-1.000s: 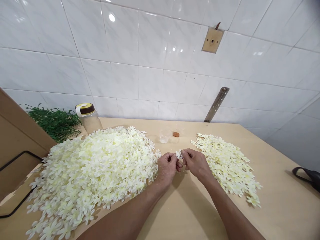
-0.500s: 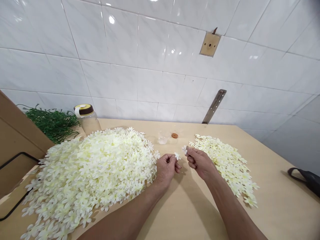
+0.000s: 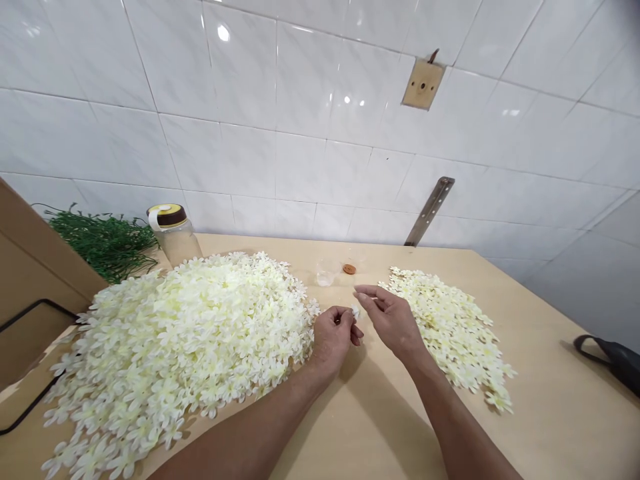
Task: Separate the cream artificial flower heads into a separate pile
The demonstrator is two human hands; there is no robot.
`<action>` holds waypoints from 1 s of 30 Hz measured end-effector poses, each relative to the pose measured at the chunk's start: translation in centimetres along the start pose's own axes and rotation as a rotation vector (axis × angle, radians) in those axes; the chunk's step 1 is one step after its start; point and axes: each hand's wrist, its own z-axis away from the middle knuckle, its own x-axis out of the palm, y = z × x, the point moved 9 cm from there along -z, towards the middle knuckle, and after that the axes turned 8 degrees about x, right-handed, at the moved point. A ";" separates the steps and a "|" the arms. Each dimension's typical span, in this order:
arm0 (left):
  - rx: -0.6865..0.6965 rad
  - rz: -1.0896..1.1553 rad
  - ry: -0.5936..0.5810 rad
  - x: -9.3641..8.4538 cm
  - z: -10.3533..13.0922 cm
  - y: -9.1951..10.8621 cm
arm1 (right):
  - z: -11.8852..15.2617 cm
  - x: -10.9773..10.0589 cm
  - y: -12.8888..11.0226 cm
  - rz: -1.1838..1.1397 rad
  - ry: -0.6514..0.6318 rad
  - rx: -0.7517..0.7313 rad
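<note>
While pinched in the left hand (image 3: 334, 335), the flower (image 3: 355, 311) looks small, white.

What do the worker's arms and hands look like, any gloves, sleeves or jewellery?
Both arms are bare to the frame edge, with no sleeves visible. The left hand and right hand are ungloved; no rings, watch or bands show on the fingers or wrists in view.

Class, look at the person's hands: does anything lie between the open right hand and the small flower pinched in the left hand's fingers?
Nothing visible does. The right hand hovers open just right of the small flower pinched by the left hand; only bare table lies under the gap.
</note>
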 end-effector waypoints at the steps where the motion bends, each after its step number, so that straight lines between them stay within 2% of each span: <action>1: -0.010 -0.011 0.007 -0.1 0.0 -0.1 | -0.2 -0.5 0.6 0.044 0.049 0.021; 4: -0.012 -0.020 0.017 -0.2 -0.3 -0.4 | -0.7 -0.5 2.1 0.157 0.048 0.076; 7: 0.003 -0.009 0.034 -0.4 -0.4 -0.7 | -0.8 0.0 2.6 0.238 0.015 0.084; 21: 0.011 -0.028 0.010 -0.3 -0.3 -0.6 | -0.7 1.1 3.4 0.268 -0.038 0.081; 25: 0.016 -0.028 0.015 -0.4 -0.3 -0.5 | -0.9 1.0 3.8 0.182 -0.054 0.126; 30: 0.003 -0.019 0.022 -0.4 -0.3 -0.5 | -1.0 0.6 4.7 -0.033 -0.074 0.231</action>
